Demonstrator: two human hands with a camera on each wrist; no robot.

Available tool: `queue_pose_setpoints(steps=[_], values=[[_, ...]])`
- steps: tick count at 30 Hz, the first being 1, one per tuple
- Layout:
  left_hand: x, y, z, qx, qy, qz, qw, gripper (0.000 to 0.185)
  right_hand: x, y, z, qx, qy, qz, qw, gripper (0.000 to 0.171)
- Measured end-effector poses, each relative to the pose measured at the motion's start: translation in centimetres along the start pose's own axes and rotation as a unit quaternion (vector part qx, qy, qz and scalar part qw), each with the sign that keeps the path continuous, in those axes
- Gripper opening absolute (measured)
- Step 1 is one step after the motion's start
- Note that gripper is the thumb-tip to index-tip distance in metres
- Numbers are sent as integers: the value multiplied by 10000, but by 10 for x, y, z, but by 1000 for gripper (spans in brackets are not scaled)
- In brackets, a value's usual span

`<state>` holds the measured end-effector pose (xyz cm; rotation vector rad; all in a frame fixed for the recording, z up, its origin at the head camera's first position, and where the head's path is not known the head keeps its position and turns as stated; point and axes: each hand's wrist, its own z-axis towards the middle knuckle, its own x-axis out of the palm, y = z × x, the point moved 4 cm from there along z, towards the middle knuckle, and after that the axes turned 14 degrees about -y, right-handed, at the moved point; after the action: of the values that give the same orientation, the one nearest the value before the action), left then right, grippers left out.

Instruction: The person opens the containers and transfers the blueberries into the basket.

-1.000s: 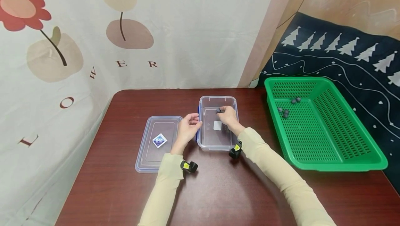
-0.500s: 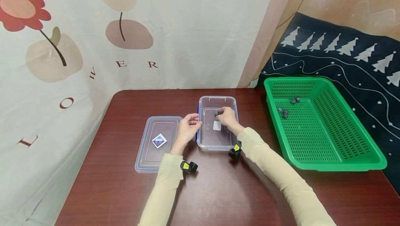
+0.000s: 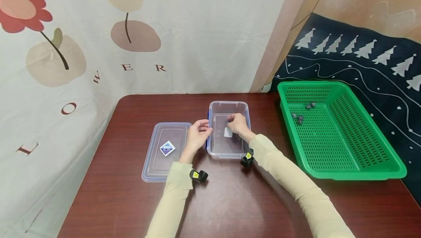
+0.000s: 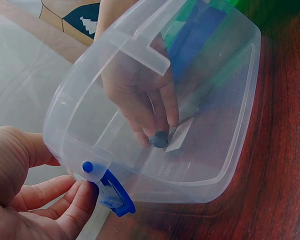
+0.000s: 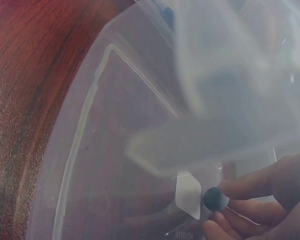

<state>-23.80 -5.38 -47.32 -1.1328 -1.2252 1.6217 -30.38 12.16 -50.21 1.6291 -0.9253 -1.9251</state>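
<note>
A clear plastic box (image 3: 218, 146) stands uncovered on the table, with blue latches and a white label (image 4: 180, 135) at its bottom. My left hand (image 3: 196, 135) holds its left side, fingertips beside a blue latch (image 4: 117, 195) in the left wrist view. My right hand (image 3: 239, 124) reaches inside, its thumb and fingers pinching a small dark blueberry (image 5: 216, 199) just next to the label. In the left wrist view the blueberry (image 4: 159, 139) shows through the wall below the fingertips. The head view mostly hides it behind the hand.
The box's clear lid (image 3: 158, 165), with a diamond sticker, lies flat to the left, partly under my left wrist. A green basket (image 3: 358, 174) stands at the right with several blueberries (image 3: 300, 118) at its far left. A curtain (image 3: 197, 66) hangs behind the table (image 3: 223, 201).
My right hand has moved slightly toward me inside the box, bringing the blueberry closer to the label. The left hand, lid and basket have stayed in place.
</note>
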Motion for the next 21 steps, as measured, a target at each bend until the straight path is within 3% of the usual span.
queue_pose_setpoints(steps=[2,3,9,21], values=[[0,0,0,10,-15,3,10000,29,3,-3,2,71,18,-112,9999,24],[0,0,0,11,-23,-2,10000,29,-5,7,-5,214,111,-261,9994,24],[0,0,1,-24,-27,-8,10000,30,-17,23,-19,169,128,-266,9994,23],[0,-1,1,40,-19,71,10000,29,-16,25,-20,-47,275,-473,9985,11]])
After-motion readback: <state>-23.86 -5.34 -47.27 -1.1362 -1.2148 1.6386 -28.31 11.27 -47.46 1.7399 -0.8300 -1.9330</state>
